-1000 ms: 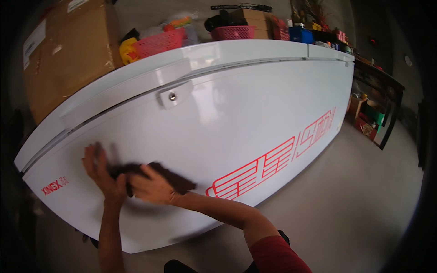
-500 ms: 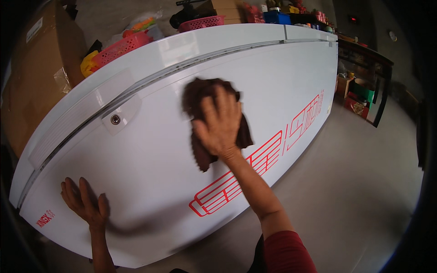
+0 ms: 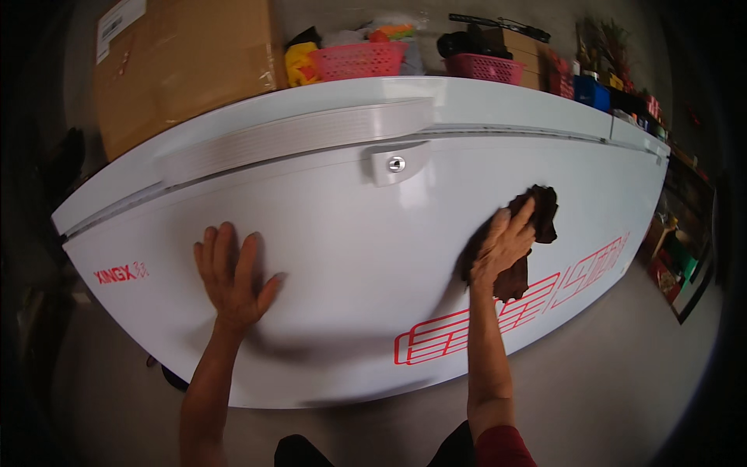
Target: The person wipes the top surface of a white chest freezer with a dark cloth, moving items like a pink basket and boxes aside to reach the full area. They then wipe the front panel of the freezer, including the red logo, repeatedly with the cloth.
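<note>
A long white chest freezer [image 3: 350,233] with red lettering on its front fills the view. My right hand [image 3: 502,245] presses a dark brown cloth [image 3: 537,214] flat against the freezer's front panel, to the right of the grey lock plate [image 3: 397,163]. The cloth sticks out above and below my fingers. My left hand [image 3: 232,274] lies flat on the front panel at the left, fingers spread, holding nothing. A long grey lid handle [image 3: 296,136] runs above both hands.
A large cardboard box [image 3: 183,66] stands behind the freezer at the left. Pink plastic baskets [image 3: 358,58] with mixed goods sit behind the lid. Shelves with coloured items [image 3: 677,265] stand at the right. Grey concrete floor [image 3: 607,389] lies below.
My right hand with the cloth has moved along the front panel, now right of the lock. My left hand sits higher on the panel, and the view has shifted left.
</note>
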A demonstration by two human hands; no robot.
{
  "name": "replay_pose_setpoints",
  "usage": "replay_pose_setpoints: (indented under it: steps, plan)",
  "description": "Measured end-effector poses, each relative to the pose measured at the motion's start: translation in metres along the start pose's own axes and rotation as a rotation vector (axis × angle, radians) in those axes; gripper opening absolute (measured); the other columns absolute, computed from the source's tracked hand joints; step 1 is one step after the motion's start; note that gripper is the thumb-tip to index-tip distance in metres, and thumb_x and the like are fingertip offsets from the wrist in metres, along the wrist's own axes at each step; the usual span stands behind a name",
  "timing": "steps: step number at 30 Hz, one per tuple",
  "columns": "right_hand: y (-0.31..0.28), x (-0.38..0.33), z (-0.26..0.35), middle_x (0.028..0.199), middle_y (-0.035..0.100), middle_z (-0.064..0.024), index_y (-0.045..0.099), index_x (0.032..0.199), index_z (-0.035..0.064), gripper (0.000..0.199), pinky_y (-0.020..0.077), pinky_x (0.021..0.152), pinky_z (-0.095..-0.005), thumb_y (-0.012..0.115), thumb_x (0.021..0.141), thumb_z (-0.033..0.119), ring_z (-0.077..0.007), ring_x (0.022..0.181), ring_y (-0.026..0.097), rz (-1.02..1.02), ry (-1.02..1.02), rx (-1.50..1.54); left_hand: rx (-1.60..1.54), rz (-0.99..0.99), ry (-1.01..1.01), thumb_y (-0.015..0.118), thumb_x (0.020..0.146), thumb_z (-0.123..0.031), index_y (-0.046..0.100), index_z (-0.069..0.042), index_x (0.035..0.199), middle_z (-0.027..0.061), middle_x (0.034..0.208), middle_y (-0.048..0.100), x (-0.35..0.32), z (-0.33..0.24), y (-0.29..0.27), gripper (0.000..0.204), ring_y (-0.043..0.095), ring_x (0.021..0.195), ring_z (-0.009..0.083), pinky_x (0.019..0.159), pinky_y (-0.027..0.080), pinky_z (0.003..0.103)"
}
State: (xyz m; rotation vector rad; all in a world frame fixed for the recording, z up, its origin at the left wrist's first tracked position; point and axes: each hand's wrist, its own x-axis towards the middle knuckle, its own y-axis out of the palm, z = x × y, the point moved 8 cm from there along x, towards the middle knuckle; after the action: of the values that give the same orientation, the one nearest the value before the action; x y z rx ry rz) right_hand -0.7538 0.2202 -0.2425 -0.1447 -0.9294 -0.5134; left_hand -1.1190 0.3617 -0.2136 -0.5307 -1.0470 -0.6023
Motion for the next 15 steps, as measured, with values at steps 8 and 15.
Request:
replay_pose_setpoints:
  steps: [8, 15]
  plan:
    - [-0.019, -0.111, 0.174, 0.132, 0.040, -0.0251, 0.057, 0.122, 0.0037, 0.053, 0.0244, 0.097, -0.0677, 0.056, 0.085, 0.041, -0.0464, 0.125, 0.035, 0.232, -0.524, 0.205, -0.332, -0.125, -0.108, 0.054, 0.087, -0.050, 0.045, -0.004, 0.128, 0.0221, 0.137, 0.033, -0.007, 0.010, -0.013, 0.062, 0.034, 0.127, 0.0395, 0.106, 0.026, 0.054]
    - [-0.045, -0.162, 0.258, 0.105, 0.055, -0.0102, 0.065, 0.098, 0.0037, 0.028, 0.0297, 0.100, -0.0596, 0.063, 0.072, 0.014, -0.0265, 0.097, 0.050, 0.586, -0.862, 0.758, -0.896, -0.191, -0.281, 0.054, 0.086, -0.058, 0.032, -0.003, 0.136, 0.0229, 0.139, 0.031, -0.006, -0.041, -0.019, 0.078, 0.032, 0.131, 0.0354, 0.107, 0.025, 0.047]
